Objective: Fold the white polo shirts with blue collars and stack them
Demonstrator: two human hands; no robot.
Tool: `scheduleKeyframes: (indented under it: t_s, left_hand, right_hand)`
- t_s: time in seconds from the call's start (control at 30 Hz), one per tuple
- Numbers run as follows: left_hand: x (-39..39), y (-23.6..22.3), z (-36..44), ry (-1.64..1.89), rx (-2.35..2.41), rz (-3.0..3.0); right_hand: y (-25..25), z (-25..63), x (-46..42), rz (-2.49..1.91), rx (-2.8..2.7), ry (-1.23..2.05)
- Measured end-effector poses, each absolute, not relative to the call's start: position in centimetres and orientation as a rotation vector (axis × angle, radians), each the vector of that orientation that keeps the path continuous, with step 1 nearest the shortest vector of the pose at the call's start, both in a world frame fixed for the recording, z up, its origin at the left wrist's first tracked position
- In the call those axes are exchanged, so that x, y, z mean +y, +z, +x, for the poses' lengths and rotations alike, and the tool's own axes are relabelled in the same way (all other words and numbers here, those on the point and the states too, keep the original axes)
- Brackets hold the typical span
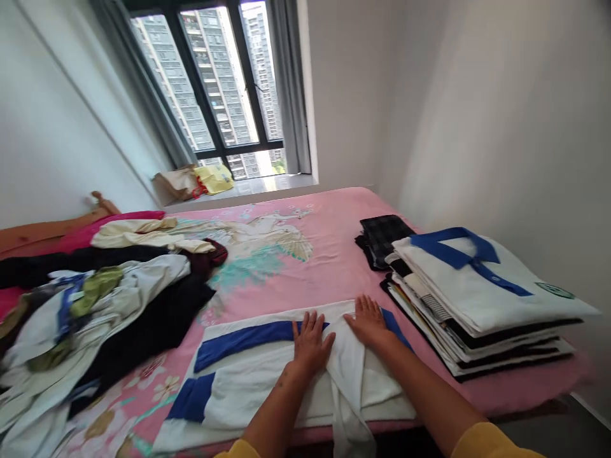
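A white shirt (252, 388) with blue panels lies spread on the bed before me, partly folded, one white sleeve hanging over the near edge. My left hand (312, 343) presses flat on its middle, fingers stretched over a blue stripe. Farther right, my right hand (368, 320) rests flat near the blue collar area, fingers spread. Both hands touch the cloth without gripping it. Right of them stands a stack of folded clothes (458, 337), topped by a white polo shirt (477, 280) with a blue collar.
A loose heap of clothes (128, 305) covers the left of the pink bedspread (329, 238). Dark folded clothes (384, 235) lie behind the stack. A yellow bag (213, 179) and a brown paper bag (176, 183) sit on the window sill. A wall borders the right side.
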State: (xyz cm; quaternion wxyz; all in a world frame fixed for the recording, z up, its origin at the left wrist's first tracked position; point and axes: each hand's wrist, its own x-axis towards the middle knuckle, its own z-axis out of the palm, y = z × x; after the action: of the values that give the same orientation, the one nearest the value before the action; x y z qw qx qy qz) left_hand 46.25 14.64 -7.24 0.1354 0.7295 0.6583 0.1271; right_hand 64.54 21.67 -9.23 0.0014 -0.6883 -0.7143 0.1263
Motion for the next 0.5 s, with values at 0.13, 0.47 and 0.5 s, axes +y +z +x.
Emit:
scheduleKeyframes:
  t_s: [0.13, 0.47, 0.5]
  left_hand:
    - [13.8, -6.6, 41.8, 0.488, 2.041, 2.023]
    - [9.2, -5.8, 22.1, 0.16, 2.431, 1.604]
    - [8.7, -5.7, 20.8, 0.159, 2.393, 1.643]
  right_hand:
    - [-10.7, 64.5, 21.1, -2.178, -2.288, 0.216]
    - [-13.4, 65.0, 21.1, -2.178, -2.336, 0.019]
    - [-13.7, 65.0, 21.1, -2.171, -2.337, -0.013]
